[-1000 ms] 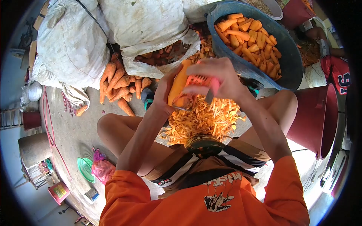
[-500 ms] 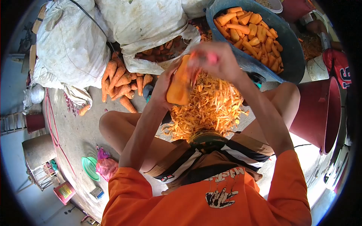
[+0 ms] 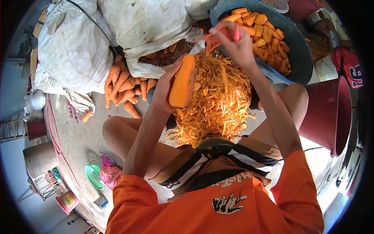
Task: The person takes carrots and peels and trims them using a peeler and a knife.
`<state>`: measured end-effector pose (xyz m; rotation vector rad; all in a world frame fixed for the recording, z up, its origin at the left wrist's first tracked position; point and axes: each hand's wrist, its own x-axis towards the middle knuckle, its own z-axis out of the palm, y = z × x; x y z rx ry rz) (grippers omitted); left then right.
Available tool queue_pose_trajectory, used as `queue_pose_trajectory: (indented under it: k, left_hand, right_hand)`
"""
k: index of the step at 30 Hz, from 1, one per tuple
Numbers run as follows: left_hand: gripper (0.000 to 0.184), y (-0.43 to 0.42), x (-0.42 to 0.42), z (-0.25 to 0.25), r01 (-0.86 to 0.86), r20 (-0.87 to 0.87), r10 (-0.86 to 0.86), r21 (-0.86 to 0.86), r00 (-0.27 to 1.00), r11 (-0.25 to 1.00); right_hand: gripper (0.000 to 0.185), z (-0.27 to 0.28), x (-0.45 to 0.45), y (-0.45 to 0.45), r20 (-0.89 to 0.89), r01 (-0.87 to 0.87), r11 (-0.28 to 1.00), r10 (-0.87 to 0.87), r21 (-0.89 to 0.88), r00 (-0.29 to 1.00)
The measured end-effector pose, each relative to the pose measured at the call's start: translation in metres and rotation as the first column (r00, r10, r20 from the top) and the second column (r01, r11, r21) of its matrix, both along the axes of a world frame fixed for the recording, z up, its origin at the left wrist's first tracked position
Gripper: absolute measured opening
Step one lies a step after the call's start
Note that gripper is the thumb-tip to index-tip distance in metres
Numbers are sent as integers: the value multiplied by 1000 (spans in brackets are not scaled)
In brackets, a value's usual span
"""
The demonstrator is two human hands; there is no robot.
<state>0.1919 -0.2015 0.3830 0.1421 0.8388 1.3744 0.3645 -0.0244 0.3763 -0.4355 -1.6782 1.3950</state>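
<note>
My left hand [image 3: 164, 85] is wrapped round a thick, mostly peeled carrot [image 3: 182, 84], tilted with its cut end towards me. Dark marks show along the carrot's right side. My right hand [image 3: 240, 50] grips a red peeler [image 3: 236, 33], raised up and to the right, apart from the carrot. Motion blurs the peeler's front end. Below both hands lies a big heap of carrot peelings [image 3: 218, 109] between my legs, with one strip in the air above it.
A blue tub [image 3: 303, 64] of peeled carrots [image 3: 269, 35] stands at the upper right. Unpeeled carrots [image 3: 124, 85] lie on the floor beside white sacks [image 3: 78, 50], one torn open. A dark red bucket [image 3: 325, 117] is by my right knee. A pink bag [image 3: 110, 173] lies at the lower left.
My right hand with the peeler has moved up and right, away from the carrot. The left hand still holds the carrot, now slightly more upright.
</note>
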Motion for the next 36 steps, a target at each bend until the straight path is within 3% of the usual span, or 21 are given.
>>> queue_pose_trajectory:
  k: [1, 2, 3, 6, 7, 10, 12, 13, 15, 18, 19, 23, 25, 26, 27, 28, 30, 32, 33, 35, 36]
  left_hand:
    - [38, 1, 0, 0, -1, -25, 2, 20, 1000, 1000]
    - [38, 1, 0, 1, -5, -25, 6, 22, 1000, 1000]
    - [39, 1, 0, 2, 21, -17, -20, 42, 1000, 999]
    - [38, 0, 3, 4, 35, -4, -35, 50, 999, 998]
    - [38, 1, 5, 4, 29, 0, -29, 52, 1000, 998]
    - [38, 0, -3, -4, 93, -65, -90, 40, 994, 995]
    - [38, -1, -6, -3, 96, -26, -95, 47, 995, 994]
    - [38, -3, -6, -2, 99, 15, -100, 45, 995, 994]
    - [37, -1, 5, 12, 44, 20, -45, 25, 999, 999]
    - [37, -3, 1, -4, 47, 19, -47, 22, 999, 999]
    - [37, -3, -2, -10, 98, 13, -99, 58, 995, 993]
    - [39, -2, 0, -7, 56, 25, -56, 14, 998, 998]
    - [39, 0, 6, -4, -42, -54, 42, 10, 998, 999]
    - [39, 1, 7, -1, -48, -54, 49, 11, 997, 999]
    - [39, 1, 7, 3, -17, 0, 17, 17, 1000, 1000]
    - [39, -2, 8, 4, 16, 55, -17, 19, 998, 1000]
    - [38, -5, 5, -5, 42, -11, -42, 4, 999, 999]
    - [38, -4, 5, -6, 70, -78, -69, 12, 995, 997]
    - [38, -6, 5, -4, 74, -45, -74, 15, 996, 997]
    - [39, -2, 3, 1, 68, -19, -68, 25, 998, 997]
    - [38, 1, 7, 5, 19, -18, -19, 8, 1000, 1000]
  right_hand:
    - [19, 8, -2, -14, -77, -46, 989, 36, -139, 996]
    - [19, 18, 0, -32, -76, -50, 989, 40, -137, 996]
    - [15, 29, 3, -51, 84, -82, 958, 61, 276, 995]
    - [17, 21, 10, -53, 305, -202, 736, -6, 646, 952]
    - [17, -1, 4, -35, 215, -66, 847, -58, 528, 975]
    - [28, 2, 5, 13, 208, 242, 896, -334, 371, 919]
    - [26, 15, 1, -6, -2, 108, 994, -108, 5, 994]
    - [26, 22, 0, -25, -2, 105, 994, -105, 5, 994]
    - [24, 32, 2, -52, 128, -83, 895, 30, 439, 991]
    - [26, 18, 2, -42, 131, -61, 829, -15, 557, 991]
    - [26, 5, 4, -24, 138, 37, 924, -96, 380, 986]
    - [24, 6, 9, 10, 199, 238, 903, -323, 357, 925]
    - [25, 10, -2, -34, -6, -93, 996, 93, -9, 996]
    - [25, 14, -3, -43, -6, -99, 995, 99, -8, 995]
    - [26, 18, -3, -51, 70, -113, 934, 95, 338, 993]
    - [27, 22, -1, -56, 141, -138, 761, 62, 634, 988]
    - [29, 15, 8, -29, 190, -179, 831, 91, 526, 978]
    - [31, -1, 15, 13, 332, 134, 971, -195, 198, 923]
    - [31, 3, 15, 11, 332, 135, 970, -197, 203, 923]
    - [30, 17, 7, -5, 46, -6, 1000, 6, 3, 999]
    - [30, 24, 3, -25, 46, -14, 1000, 14, 4, 999]
